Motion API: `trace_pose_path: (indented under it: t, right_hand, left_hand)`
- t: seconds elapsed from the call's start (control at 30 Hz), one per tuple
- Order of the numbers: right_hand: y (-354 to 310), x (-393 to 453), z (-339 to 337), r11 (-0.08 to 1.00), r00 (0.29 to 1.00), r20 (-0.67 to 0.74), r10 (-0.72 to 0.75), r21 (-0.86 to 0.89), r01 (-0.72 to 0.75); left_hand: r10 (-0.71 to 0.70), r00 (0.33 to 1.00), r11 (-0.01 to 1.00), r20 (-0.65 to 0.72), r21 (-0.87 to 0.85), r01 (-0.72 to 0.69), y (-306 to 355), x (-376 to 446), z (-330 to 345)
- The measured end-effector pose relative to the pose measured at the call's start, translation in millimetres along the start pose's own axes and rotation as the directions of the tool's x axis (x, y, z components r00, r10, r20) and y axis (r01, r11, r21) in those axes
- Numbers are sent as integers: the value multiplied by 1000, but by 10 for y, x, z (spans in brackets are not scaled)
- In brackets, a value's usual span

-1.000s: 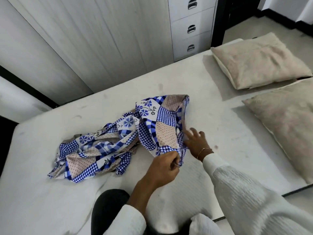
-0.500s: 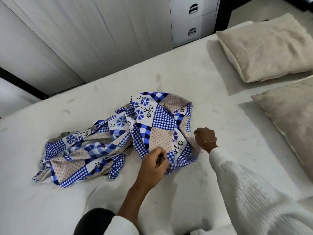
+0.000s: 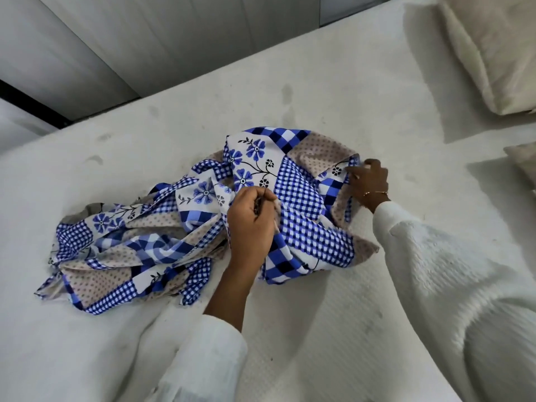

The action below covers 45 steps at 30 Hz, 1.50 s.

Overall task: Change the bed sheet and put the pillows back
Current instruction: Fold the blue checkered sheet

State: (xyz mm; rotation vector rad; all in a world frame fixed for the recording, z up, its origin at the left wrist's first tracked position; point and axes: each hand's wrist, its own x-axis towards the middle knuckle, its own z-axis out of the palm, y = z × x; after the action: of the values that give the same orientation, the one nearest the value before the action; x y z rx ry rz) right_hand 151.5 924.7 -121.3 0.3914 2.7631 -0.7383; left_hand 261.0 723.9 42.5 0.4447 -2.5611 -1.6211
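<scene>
A crumpled patchwork bed sheet [image 3: 304, 198], blue check with flowers and beige dots, lies in a heap on the bare white mattress [image 3: 290, 88]. My left hand [image 3: 251, 221] is closed on a fold near the heap's middle. My right hand [image 3: 368, 181] pinches the sheet's edge at the heap's right side. Two beige pillows lie at the right: one [image 3: 493, 47] at the top corner, the other [image 3: 525, 163] just showing at the right edge.
A pale wardrobe front [image 3: 145, 39] runs along the far side of the bed. A dark strip [image 3: 29, 103] shows at the far left beyond the mattress edge. My white sleeves fill the lower right.
The view has tipped down and closer to the bed. Both hands moved up into the heap and further apart; the right hand now pinches the sheet's right edge and the fabric has spread.
</scene>
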Motion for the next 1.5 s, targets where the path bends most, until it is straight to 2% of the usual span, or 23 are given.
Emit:
trace_pose_path:
  t: [0.2, 0.33, 0.43, 0.5, 0.57, 0.73, 0.87, 0.93, 1.0, 1.07, 1.17, 1.27, 1.33, 1.4, 1.43, 1.5]
  right_hand:
    - [-138, 294, -17, 973, 993, 86, -83, -207, 99]
    - [-224, 417, 1, 992, 996, 38, -79, -98, 82]
    - [-393, 372, -133, 980, 984, -126, -130, 133, 146]
    - [-569, 300, -369, 959, 970, -212, -119, 227, 167]
    - [-772, 228, -661, 944, 949, -268, -167, 234, 232]
    - [-1418, 31, -1604, 915, 913, -279, -298, 189, 357]
    - [-1883, -214, -2518, 895, 854, -274, -443, -86, 437]
    - [-2012, -353, -3009, 858, 827, -243, -506, -241, 454]
    - [-2060, -475, -3407, 834, 810, -252, -529, -328, 443]
    - [-2077, -620, -3743, 874, 836, -302, -458, -324, 362]
    - [-2009, -831, -4121, 889, 870, -344, -353, -412, 198]
    - [-1768, -1012, -4182, 886, 920, -289, -264, -451, 112]
    - [-1538, -1097, -4081, 861, 953, -205, -224, -500, 95]
    - [-1295, -1138, -3906, 822, 968, -60, -244, -543, 174]
    - [-1182, -1193, -3800, 806, 960, 18, -280, -539, 245]
    - [-1000, -1314, -3531, 791, 913, 89, -399, -471, 391]
  left_hand:
    - [-24, 999, 996, -46, -87, 20, -123, 73, -91]
    - [26, 985, 991, -171, -125, -48, -159, 17, -273]
    - [111, 938, 984, -327, -95, -150, -35, 4, -430]
    - [171, 885, 974, -434, -62, -219, 42, 60, -606]
    - [264, 818, 958, -511, 36, -286, 130, 127, -834]
    - [431, 690, 888, -581, 138, -438, 691, 187, -1309]
    - [562, 540, 801, -627, 249, -544, 1303, 241, -1777]
    - [583, 458, 769, -672, 273, -578, 1671, 249, -2063]
    - [573, 386, 756, -722, 284, -590, 1989, 275, -2358]
    - [562, 319, 747, -763, 303, -592, 2308, 277, -2657]
    - [556, 289, 720, -780, 278, -636, 2781, 265, -2939]
    - [603, 281, 689, -747, 309, -656, 3171, 291, -2943]
    - [586, 306, 708, -750, 290, -644, 3347, 353, -2882]
    - [594, 305, 699, -744, 290, -653, 3482, 398, -2781]
    - [610, 302, 686, -732, 297, -665, 3532, 411, -2722]
    - [636, 313, 668, -705, 300, -681, 3615, 429, -2618]
